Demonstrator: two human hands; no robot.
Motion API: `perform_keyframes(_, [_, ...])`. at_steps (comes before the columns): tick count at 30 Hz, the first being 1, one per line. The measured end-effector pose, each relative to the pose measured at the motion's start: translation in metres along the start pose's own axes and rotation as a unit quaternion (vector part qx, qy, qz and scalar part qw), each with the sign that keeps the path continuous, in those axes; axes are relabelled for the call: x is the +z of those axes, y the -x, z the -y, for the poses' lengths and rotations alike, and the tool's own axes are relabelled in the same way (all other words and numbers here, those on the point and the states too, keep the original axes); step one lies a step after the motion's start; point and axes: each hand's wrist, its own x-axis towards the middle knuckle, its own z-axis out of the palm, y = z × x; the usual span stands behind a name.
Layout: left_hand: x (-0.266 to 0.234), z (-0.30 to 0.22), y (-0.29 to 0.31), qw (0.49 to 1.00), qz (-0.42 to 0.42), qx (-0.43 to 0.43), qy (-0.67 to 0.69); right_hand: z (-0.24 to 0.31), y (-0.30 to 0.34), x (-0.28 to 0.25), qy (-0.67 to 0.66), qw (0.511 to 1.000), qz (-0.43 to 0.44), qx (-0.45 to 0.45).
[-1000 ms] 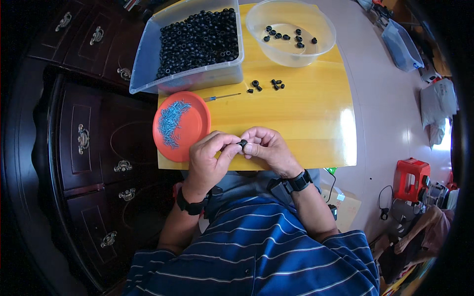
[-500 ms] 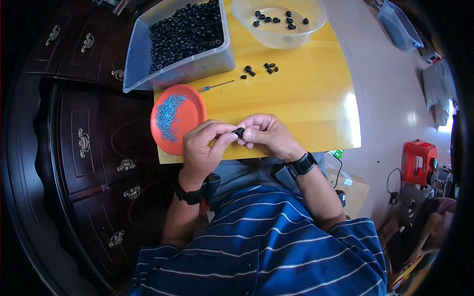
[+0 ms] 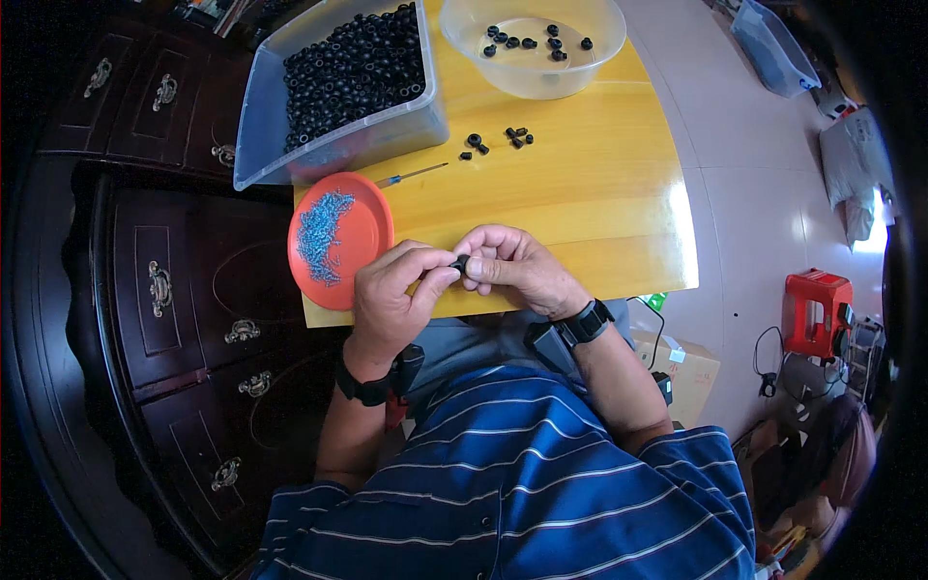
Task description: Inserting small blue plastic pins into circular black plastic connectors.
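Our forearms (image 3: 626,394) converging, our left hand (image 3: 391,293) and right hand (image 3: 522,271) both pinching one small black part (image 3: 462,263), fingers (image 3: 493,235) curled, above the table (image 3: 580,208) near its front edge, beside the red plate (image 3: 365,232).

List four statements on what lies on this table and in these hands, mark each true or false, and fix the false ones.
1. The left hand and right hand both hold a small black part. True.
2. The red plate holds small bluish pieces. True.
3. The screwdriver lies inside the plate. False: it lies beside it.
4. The round bowl holds more black parts than the rectangular bin. False: the bin holds far more than the bowl.
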Motion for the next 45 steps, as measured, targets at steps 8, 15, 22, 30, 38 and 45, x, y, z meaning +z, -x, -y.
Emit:
perform_keyframes(8, [0.004,0.001,-0.001,0.999,-0.02,0.023,-0.009,-0.006,-0.001,-0.004,-0.058,0.998,0.011,-0.009])
perform_keyframes(15, [0.004,0.0,0.001,0.999,-0.038,0.029,-0.018,-0.004,-0.003,0.002,-0.073,0.997,-0.004,-0.009])
perform_keyframes(22, [0.01,0.001,0.006,0.996,-0.084,0.031,-0.016,-0.002,-0.004,0.003,-0.077,0.997,-0.02,-0.006])
perform_keyframes(30, [0.014,-0.001,0.006,0.993,-0.096,0.048,-0.046,-0.005,-0.003,0.002,-0.078,0.996,-0.022,-0.026])
perform_keyframes(38, [0.015,0.001,0.006,0.993,-0.106,0.049,-0.006,-0.007,-0.003,0.002,-0.082,0.996,-0.022,-0.04])
perform_keyframes(45, [0.016,0.003,0.006,0.994,-0.102,0.018,0.028,-0.013,-0.003,0.001,-0.121,0.992,-0.026,-0.026])
